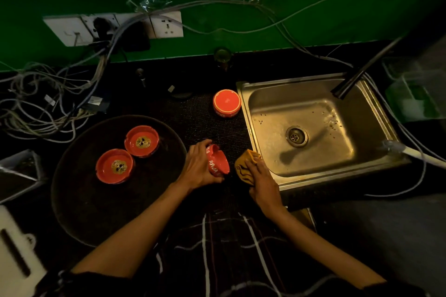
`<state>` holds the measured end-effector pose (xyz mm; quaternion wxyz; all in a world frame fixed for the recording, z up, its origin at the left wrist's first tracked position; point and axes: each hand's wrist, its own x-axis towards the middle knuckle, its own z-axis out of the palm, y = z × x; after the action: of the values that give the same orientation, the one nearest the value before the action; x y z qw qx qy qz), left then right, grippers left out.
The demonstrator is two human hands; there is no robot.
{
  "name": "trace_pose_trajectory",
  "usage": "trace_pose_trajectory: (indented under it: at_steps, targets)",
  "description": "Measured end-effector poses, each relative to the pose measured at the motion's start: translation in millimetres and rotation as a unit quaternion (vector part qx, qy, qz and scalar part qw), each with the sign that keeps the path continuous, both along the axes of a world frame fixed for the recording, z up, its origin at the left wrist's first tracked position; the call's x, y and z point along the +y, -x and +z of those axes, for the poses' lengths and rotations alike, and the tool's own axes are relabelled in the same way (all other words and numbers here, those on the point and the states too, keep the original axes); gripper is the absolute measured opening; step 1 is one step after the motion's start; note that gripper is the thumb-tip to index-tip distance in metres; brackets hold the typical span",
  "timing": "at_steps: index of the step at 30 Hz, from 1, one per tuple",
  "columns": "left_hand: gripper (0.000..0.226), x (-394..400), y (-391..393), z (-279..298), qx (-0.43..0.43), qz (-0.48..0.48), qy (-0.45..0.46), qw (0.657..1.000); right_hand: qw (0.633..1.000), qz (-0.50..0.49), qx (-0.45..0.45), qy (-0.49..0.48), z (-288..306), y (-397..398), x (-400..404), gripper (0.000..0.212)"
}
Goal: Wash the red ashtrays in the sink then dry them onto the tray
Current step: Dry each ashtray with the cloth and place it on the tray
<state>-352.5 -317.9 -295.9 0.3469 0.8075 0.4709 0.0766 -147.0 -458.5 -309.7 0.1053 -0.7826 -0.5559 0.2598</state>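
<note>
Two red ashtrays [142, 141] [114, 166] rest upright on the round dark tray [79, 202] at the left. My left hand [198, 167] grips a third red ashtray [217, 161], tilted on its side, just right of the tray. My right hand [261, 182] clutches a yellow cloth [246, 164], close beside that ashtray. Another red ashtray [226, 102] lies upside down on the dark mat next to the steel sink [243, 89], whose basin holds no ashtray.
A dark tap [354, 77] reaches over the sink from the right. Tangled cables [43, 103] and wall sockets [166, 24] fill the back left. A small green glass [223, 55] stands behind the mat. White containers [17, 258] sit at the left edge.
</note>
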Motion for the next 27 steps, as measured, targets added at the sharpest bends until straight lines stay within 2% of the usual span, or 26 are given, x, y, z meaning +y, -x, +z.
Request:
trace_pose_trajectory:
  at_steps: [4,7,10,13,15,18,22,25,27]
  targets:
    - [0.125,1,19,-8,0.033,-0.025,0.024,0.999,0.997,-0.056,0.051,-0.013,7,-2,6,0.087]
    - [0.126,-2,24,-14,0.027,-0.011,0.042,0.999,0.991,-0.084,0.096,-0.033,18,-5,15,0.071]
    - [0.125,-7,11,-14,0.015,0.004,0.048,0.999,0.976,-0.166,0.140,-0.035,33,-5,28,0.052]
    - [0.125,-16,-6,-15,-0.009,0.028,0.070,0.997,0.964,-0.182,0.171,-0.090,47,3,38,0.057]
    - [0.126,-17,-7,-14,-0.029,0.032,0.099,0.994,0.968,-0.135,0.172,-0.123,52,13,44,0.068]
    - [0.125,-4,6,-15,-0.060,-0.010,0.117,0.991,0.986,-0.001,0.135,-0.093,49,32,50,0.079]
    - [0.120,14,22,-19,-0.059,-0.037,0.101,0.993,0.980,0.193,-0.018,-0.033,28,56,56,0.070]
    - [0.112,16,22,-18,-0.053,-0.052,0.098,0.992,0.979,0.194,-0.064,0.018,19,76,66,0.072]
    - [0.107,16,21,-18,-0.059,-0.053,0.095,0.992,0.978,0.197,-0.065,0.036,14,84,70,0.072]
